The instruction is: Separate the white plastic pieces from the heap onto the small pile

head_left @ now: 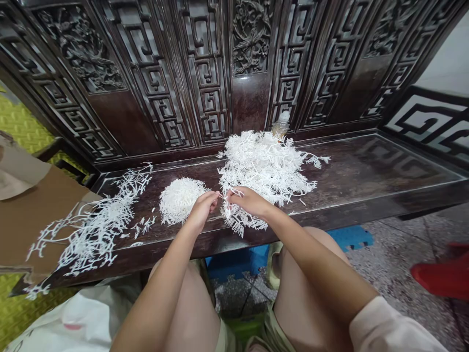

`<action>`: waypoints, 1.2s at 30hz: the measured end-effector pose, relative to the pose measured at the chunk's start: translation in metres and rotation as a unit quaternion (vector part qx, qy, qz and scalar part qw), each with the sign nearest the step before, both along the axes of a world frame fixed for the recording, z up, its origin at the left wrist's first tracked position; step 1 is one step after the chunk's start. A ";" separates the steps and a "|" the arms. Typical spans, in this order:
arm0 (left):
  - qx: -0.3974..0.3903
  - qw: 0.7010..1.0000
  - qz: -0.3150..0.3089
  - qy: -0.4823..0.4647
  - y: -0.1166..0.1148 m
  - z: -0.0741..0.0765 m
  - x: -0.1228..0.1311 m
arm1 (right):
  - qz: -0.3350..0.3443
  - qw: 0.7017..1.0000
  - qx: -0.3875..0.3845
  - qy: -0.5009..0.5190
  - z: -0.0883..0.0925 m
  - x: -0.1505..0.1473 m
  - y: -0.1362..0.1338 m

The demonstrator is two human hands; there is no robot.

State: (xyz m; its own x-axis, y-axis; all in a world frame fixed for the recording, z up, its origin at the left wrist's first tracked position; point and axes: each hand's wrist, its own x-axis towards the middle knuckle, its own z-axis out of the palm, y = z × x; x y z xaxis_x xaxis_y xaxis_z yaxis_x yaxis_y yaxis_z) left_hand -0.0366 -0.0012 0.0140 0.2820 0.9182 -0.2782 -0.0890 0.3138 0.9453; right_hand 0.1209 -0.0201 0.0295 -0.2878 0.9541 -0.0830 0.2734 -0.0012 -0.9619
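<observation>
My left hand (201, 210) and my right hand (245, 202) meet over the dark wooden bench seat (370, 181), their fingertips pinching thin strands of a white branching sprig (238, 221). That sprig trails down below my right hand. Just left of my left hand lies a dense round white bundle (179, 200). A large loose heap of white sprigs (264, 164) rises beyond my right hand. A looser spread of long white branches (97, 234) lies further left, partly over a cardboard sheet (38, 220).
A carved dark wooden backrest (208, 68) stands behind the seat, with a plastic bottle (281, 124) against it. Below are a white plastic sack (75, 320), a blue foam mat (351, 237), a red object (443, 276) and a speckled stone floor (395, 254).
</observation>
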 end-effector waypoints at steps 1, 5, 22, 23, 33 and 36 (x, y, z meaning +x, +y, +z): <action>0.014 1.000 -0.008 0.013 -0.001 0.000 0.001 | 0.000 1.000 0.006 -0.005 -0.001 0.000 0.001; 0.030 0.997 -0.061 0.029 -0.005 -0.002 0.006 | 0.010 0.999 0.031 -0.024 0.000 0.001 0.000; -0.005 0.998 -0.057 0.001 -0.007 0.001 0.010 | 0.014 0.994 0.083 -0.063 0.005 0.001 -0.004; -0.005 0.998 -0.056 -0.008 -0.007 0.001 0.010 | 0.017 0.995 0.078 -0.058 0.006 0.001 -0.004; 0.008 0.995 -0.044 -0.088 -0.013 -0.001 0.014 | -0.006 0.997 0.073 -0.003 0.009 -0.005 -0.006; 0.039 0.994 -0.037 -0.096 -0.013 0.001 0.016 | -0.029 0.997 0.075 0.013 0.007 -0.006 -0.006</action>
